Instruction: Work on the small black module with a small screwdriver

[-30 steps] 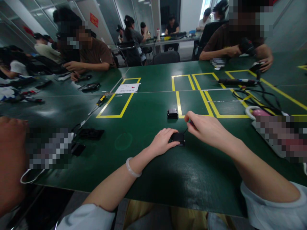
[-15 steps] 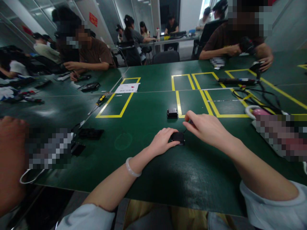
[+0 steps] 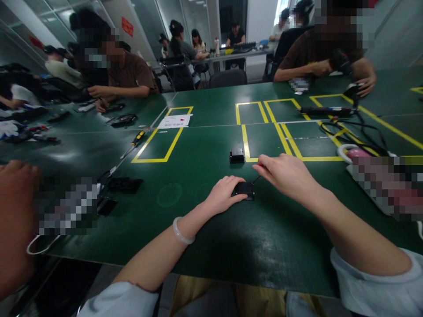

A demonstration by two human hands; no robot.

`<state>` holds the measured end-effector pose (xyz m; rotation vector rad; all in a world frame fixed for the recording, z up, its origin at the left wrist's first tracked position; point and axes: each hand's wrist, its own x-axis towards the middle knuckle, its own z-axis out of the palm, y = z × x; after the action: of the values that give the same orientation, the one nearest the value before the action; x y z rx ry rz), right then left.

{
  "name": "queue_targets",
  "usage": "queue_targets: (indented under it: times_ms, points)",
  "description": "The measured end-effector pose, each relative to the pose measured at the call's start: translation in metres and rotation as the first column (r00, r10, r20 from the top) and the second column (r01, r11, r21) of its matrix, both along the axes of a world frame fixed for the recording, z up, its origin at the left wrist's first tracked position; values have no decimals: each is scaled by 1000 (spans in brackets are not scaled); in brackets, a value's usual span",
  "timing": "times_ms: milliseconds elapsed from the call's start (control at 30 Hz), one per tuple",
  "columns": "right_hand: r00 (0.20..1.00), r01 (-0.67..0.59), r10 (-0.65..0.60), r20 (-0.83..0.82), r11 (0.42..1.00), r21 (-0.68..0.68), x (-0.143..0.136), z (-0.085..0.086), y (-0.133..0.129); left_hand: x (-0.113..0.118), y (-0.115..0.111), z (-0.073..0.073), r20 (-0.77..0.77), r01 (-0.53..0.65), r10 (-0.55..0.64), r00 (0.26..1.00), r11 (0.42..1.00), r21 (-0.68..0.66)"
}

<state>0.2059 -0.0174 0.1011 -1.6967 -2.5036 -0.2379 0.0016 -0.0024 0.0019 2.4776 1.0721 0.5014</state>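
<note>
My left hand [image 3: 224, 194] lies on the green table with its fingers and thumb around a small black rectangular block [image 3: 245, 189]. Between the fingertips of my right hand [image 3: 284, 175] is a thin dark rod-like tool [image 3: 256, 179]. Its lower end meets the block's upper right corner; most of its handle is hidden by my fingers, so its exact kind does not show. A second black block [image 3: 237, 156] sits a little farther away on the table, apart from both hands.
Yellow tape outlines [image 3: 149, 160] mark the green table [image 3: 211, 246]. A yellow-and-black screwdriver [image 3: 138, 138] and black parts [image 3: 124, 185] lie left. A blurred-out tray [image 3: 370, 187] and black cables [image 3: 366, 132] are right. Other people sit around; one person's arm [image 3: 16, 220] is at far left.
My right hand has shifted slightly and turned, showing a bit more of the thin tool. The left hand and the block have stayed in place.
</note>
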Motion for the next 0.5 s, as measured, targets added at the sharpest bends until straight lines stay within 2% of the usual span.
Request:
queue_targets:
  times_ms: [200,433,500]
  points:
    - [983,-78,77,-169,997,-4,1,-4,1,0,1,-2,4,1,-1,1000,1000,6]
    - [998,-36,35,-58,999,-17,0,-3,1,0,1,-2,3,-2,2,1000,1000,5]
    - [994,-58,55,-91,998,-27,0,-4,1,0,0,-1,7,-1,1,1000,1000,3]
